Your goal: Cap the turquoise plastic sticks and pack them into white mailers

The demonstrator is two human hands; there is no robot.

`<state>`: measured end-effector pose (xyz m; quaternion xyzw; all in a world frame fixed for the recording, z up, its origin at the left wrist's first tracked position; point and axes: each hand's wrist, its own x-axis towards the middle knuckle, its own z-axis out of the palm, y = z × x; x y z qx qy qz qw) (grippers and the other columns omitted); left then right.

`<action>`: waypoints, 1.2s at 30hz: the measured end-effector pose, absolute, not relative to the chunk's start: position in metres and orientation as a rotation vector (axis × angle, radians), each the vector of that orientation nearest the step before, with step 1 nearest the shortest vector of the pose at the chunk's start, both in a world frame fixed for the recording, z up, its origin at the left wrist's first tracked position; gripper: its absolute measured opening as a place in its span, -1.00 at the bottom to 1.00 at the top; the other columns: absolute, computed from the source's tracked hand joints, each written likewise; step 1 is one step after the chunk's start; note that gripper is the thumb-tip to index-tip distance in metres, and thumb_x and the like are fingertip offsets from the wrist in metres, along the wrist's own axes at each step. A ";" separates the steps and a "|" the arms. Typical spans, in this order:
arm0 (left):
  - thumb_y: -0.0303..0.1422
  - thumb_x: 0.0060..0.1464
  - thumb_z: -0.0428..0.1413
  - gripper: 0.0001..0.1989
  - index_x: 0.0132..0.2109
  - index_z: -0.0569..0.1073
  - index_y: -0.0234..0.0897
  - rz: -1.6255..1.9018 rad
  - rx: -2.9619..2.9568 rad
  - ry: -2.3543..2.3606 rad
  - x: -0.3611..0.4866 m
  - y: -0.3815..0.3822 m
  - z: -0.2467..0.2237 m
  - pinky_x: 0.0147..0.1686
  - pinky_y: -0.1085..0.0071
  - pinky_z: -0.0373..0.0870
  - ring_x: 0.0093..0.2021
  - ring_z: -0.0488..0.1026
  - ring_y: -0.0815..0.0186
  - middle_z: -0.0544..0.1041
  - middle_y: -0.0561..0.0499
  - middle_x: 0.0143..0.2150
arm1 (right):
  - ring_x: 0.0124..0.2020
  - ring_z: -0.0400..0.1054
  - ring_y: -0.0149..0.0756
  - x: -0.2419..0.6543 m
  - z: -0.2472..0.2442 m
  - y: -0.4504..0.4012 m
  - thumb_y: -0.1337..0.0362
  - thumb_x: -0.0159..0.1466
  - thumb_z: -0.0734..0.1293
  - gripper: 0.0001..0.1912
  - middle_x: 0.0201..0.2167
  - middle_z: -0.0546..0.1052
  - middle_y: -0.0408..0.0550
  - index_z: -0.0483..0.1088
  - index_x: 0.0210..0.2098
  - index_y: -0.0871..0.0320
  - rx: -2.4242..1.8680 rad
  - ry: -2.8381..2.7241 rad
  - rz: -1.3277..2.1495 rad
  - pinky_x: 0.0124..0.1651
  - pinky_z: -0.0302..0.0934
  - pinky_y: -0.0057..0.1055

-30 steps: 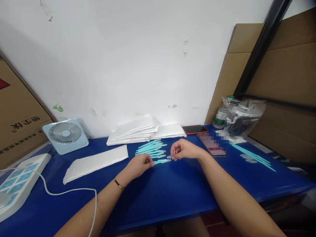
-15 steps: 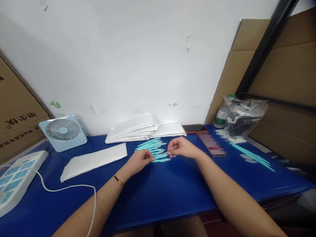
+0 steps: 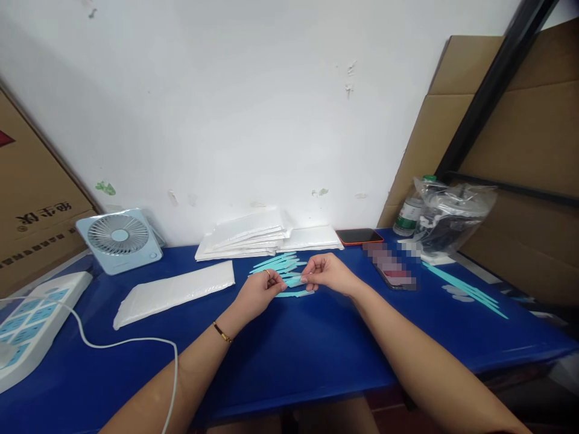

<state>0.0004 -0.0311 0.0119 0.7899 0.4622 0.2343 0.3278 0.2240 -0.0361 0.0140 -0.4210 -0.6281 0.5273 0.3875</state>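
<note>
Both pinching: left hand (image 3: 261, 292) and right hand (image 3: 329, 274) sit closer than before, one slim, teal, plastic-looking strip (image 3: 294, 281) steadied between 'em.

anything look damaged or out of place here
The otherwise plain wall has chips at upper right and green patches low down. The white cord crosses in front of the left forearm, where it might snag.
</note>
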 end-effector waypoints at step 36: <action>-0.03 0.01 0.06 -0.43 0.08 0.29 -0.30 0.151 2.685 1.317 0.011 0.002 0.008 -0.02 0.22 0.24 0.12 0.21 0.04 0.34 -0.22 0.09 | -0.15 0.31 -0.20 0.254 0.022 -0.036 0.01 -0.02 0.43 -0.44 -0.14 0.41 0.00 0.39 -0.08 0.11 -1.276 -2.202 0.525 -0.15 0.22 -0.34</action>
